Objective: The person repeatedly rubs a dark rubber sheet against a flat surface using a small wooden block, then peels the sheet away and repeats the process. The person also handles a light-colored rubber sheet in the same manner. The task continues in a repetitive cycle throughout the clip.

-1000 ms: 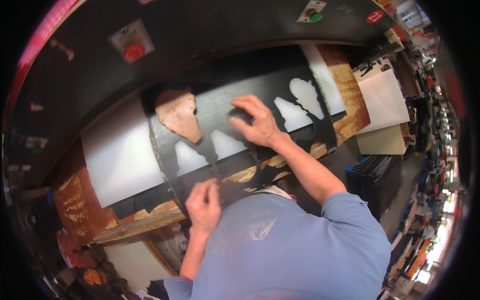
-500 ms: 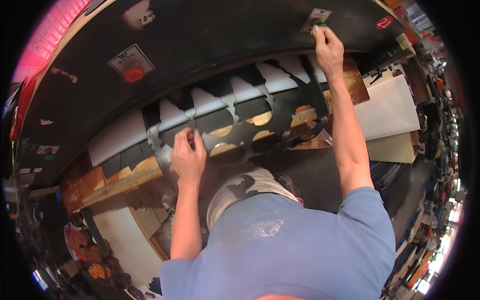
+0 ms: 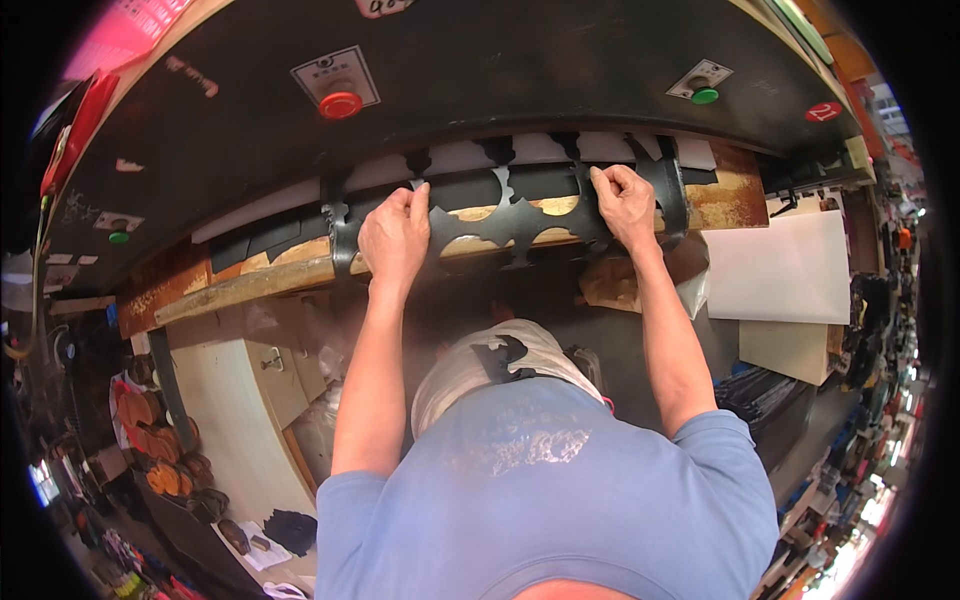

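Note:
A black sheet [image 3: 515,222] full of cut-out gaps, leather-like, hangs over the front edge of the machine's bed. My left hand [image 3: 397,235] pinches it toward the left, thumb against fingertips. Farther right, my right hand [image 3: 625,205] grips the same sheet between thumb and bent fingers. Through the gaps show a white board [image 3: 375,172] and pale worn wood. Above both hands is the machine's dark front panel [image 3: 520,85], with a red button [image 3: 340,105] and a green button [image 3: 705,96].
A wooden ledge [image 3: 250,287] runs along the bed's front. Flat black pieces [image 3: 275,235] lie at its left. White sheets [image 3: 775,265] stand to the right, near a brown paper bag [image 3: 612,286]. Brown rounded pieces [image 3: 160,440] are stacked at lower left.
My right hand has come down from the green button to the black sheet and taken hold of it. My left hand stays at the sheet, and the view has shifted.

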`<state>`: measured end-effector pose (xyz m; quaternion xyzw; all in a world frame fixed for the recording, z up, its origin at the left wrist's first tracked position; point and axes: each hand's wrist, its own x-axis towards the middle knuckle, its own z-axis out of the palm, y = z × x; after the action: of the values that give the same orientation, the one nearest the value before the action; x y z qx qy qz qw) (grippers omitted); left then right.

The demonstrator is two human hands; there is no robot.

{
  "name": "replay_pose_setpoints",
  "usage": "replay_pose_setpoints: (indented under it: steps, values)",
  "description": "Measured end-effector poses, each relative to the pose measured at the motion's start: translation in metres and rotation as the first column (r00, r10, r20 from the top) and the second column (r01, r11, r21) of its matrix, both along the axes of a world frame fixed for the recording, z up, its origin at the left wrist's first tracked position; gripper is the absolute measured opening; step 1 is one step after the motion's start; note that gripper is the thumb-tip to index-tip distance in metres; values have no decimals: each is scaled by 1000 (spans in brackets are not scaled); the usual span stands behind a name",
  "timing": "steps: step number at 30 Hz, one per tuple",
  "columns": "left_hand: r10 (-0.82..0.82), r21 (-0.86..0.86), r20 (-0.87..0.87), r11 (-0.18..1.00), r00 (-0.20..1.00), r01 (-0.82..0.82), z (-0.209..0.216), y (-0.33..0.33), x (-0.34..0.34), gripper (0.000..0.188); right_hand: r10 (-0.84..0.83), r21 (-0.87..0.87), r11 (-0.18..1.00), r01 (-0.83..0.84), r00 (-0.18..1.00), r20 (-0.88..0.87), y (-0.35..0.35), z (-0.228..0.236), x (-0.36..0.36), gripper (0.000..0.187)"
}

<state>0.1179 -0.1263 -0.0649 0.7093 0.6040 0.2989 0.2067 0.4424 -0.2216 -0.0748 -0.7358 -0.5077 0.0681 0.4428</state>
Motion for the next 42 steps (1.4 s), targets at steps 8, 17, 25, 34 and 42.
replay_pose_setpoints:
  steps: [8, 17, 25, 34, 42]
  values:
    - [-50, 76, -21, 996, 999, 52, -1, -6, 1, 44, -2, -73, 997, -5, 995, -98, -6, -5, 6, 30]
    - [-158, 10, -79, 987, 984, 159, 2, -11, -6, 37, 43, 131, 991, -17, 980, -195, 36, 32, -46, 21]
    - [-255, -29, 26, 966, 967, 255, 50, 48, -48, 24, 431, -117, 897, -426, 902, 27, 195, 35, -155, 79]
    - [-143, 300, -144, 937, 979, 181, -1, 137, -33, 38, 366, -191, 923, -335, 916, 162, 236, 28, -183, 90]
    - [-158, 307, -155, 930, 975, 200, -3, 134, -31, 38, 405, 53, 914, -403, 890, -208, 201, 66, -80, 99]
